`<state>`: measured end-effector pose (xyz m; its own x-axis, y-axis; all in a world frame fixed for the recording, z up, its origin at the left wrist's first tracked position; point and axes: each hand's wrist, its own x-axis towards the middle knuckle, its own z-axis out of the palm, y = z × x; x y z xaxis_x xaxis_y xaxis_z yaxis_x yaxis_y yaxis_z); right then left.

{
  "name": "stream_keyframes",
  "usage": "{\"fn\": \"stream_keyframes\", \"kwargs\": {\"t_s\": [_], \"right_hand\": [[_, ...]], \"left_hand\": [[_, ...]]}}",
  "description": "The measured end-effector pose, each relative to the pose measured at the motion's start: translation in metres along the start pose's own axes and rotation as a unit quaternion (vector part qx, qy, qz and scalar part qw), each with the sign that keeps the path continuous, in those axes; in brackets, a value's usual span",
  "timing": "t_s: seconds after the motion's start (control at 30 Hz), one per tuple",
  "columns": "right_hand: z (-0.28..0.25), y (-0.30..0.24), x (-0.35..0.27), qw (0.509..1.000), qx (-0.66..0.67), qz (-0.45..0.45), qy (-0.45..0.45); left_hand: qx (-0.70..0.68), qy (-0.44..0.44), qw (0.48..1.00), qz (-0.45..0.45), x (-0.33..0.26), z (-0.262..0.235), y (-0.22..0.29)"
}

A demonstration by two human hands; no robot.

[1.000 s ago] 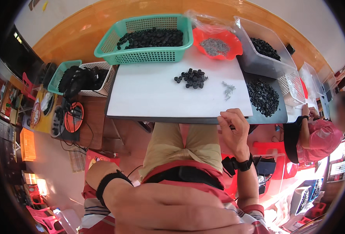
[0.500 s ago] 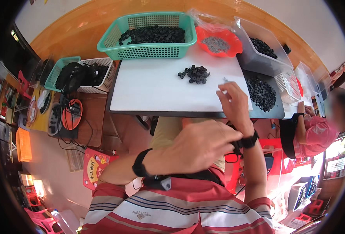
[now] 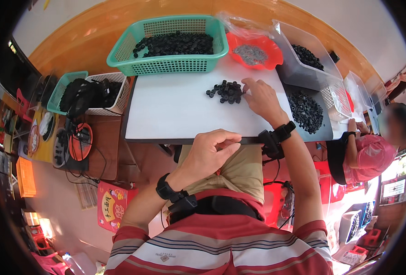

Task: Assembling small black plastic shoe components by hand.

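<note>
On the white tabletop (image 3: pixel 175 105) lies a small pile of black round parts (image 3: pixel 228 90), some showing a hole in the middle. At the pile's right edge is my right hand (image 3: pixel 263 100), its thumb and forefinger bent around one small black part. My left hand (image 3: pixel 215 147) hovers at the table's front edge, fingers curled toward the thumb. Whatever it may hold is hidden. Both wrists wear black bands. Behind the pile stands a red scalloped bowl (image 3: pixel 276 57) of small grey pieces.
A green basket (image 3: pixel 166 64) of black parts stands at the back. To the right are a clear bin (image 3: pixel 299 71), a dark tray (image 3: pixel 324 127) heaped with black parts and a white basket (image 3: pixel 338 103). A person (image 3: pixel 372 153) sits further right. Cables (image 3: pixel 99 156) hang at left.
My right hand has moved forward and left to the pile, its fingers closing at a part. My left hand has drawn back left, away from my right wrist, and its fingers have curled.
</note>
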<state>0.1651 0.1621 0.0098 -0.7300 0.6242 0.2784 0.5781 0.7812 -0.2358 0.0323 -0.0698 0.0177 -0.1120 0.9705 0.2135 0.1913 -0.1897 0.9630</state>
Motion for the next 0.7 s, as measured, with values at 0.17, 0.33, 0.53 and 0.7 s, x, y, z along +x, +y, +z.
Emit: {"fn": "stream_keyframes", "kwargs": {"t_s": [0.17,0.33,0.53,0.7], "right_hand": [[-0.007,-0.001,-0.014,0.999,0.032,-0.008,0.028],[-0.039,-0.04,-0.066,0.981,0.173,-0.063,0.065],[-0.044,-0.069,-0.107,0.976,0.191,-0.092,0.05],[-0.046,-0.065,-0.119,0.976,0.178,-0.118,0.048]], "left_hand": [[-0.031,0.01,0.999,-0.013,0.009,0.005,-0.011],[-0.068,0.078,0.994,-0.036,0.023,0.009,-0.011],[-0.131,-0.014,0.988,-0.076,0.023,0.013,-0.026],[-0.174,-0.052,0.976,-0.122,0.026,0.017,-0.028]]}}
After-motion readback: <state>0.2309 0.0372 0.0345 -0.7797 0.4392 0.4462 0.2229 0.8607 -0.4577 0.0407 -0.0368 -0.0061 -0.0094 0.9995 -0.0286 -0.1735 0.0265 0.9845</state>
